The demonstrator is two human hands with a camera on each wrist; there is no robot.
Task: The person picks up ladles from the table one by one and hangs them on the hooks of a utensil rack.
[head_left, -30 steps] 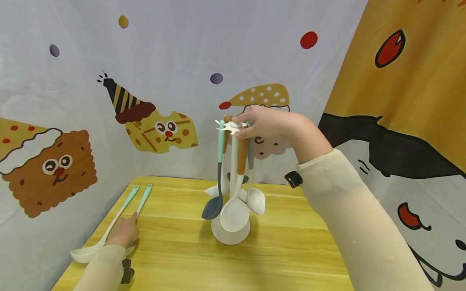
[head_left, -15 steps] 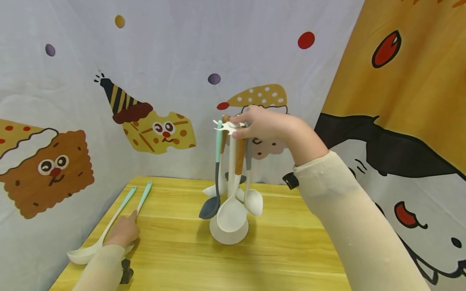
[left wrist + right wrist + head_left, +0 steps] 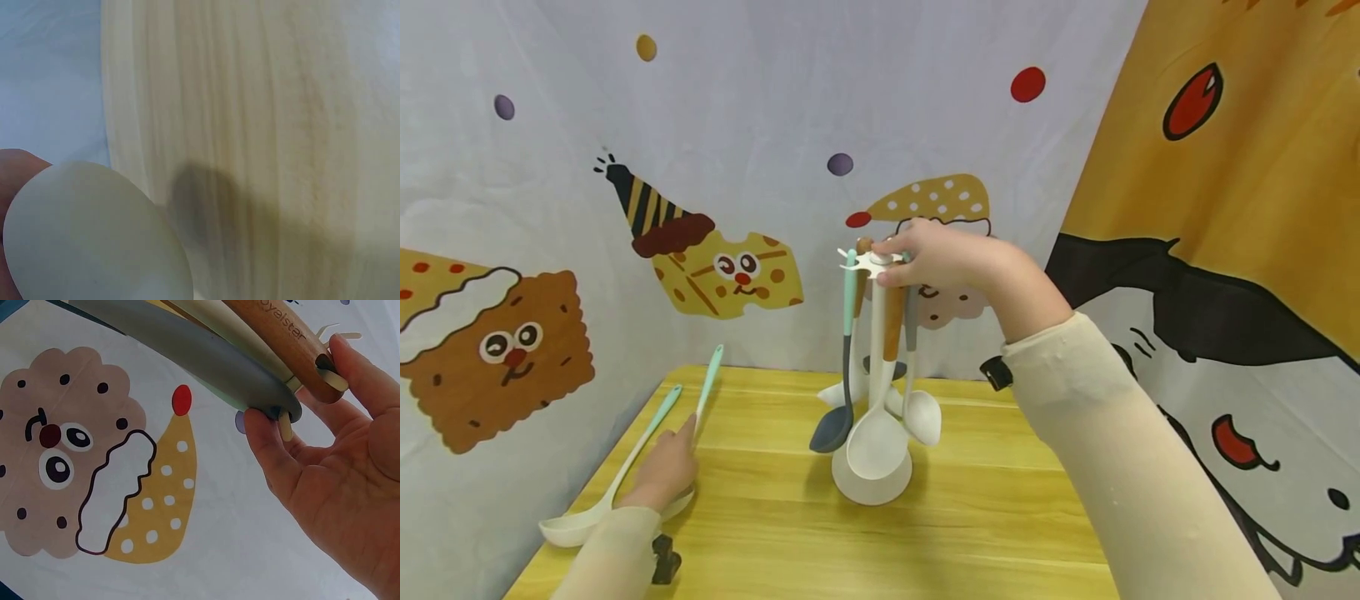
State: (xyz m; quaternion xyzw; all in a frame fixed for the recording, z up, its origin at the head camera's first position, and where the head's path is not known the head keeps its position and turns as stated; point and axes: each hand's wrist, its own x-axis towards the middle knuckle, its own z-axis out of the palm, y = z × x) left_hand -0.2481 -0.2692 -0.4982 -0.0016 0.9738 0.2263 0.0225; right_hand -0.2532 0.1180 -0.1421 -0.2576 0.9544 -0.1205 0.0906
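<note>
My left hand point(image 3: 664, 468) grips a spoon with a mint handle point(image 3: 710, 379) and a pale oval head point(image 3: 94, 237), raised over the table at the left. Beside it a white ladle point(image 3: 574, 527) with a mint handle lies on the wood. My right hand point(image 3: 951, 254) holds the top of a white utensil stand point(image 3: 871, 493), fingers about its hooks. From the stand hang a dark ladle point(image 3: 831, 429) with a mint handle, a white ladle point(image 3: 877, 446) with a wooden handle and a white utensil point(image 3: 923, 417) with a grey handle point(image 3: 206, 359); others hang behind.
The wooden table point(image 3: 1000, 500) ends at a pale curtain point(image 3: 760, 75) printed with cartoon food, which stands right behind and to the left. On the right, an orange and black print point(image 3: 1240, 275) covers the cloth.
My left hand has lifted the spoon, its handle end rising and shifting slightly right, away from the lying ladle. The right hand stays on the stand; the view shifted slightly.
</note>
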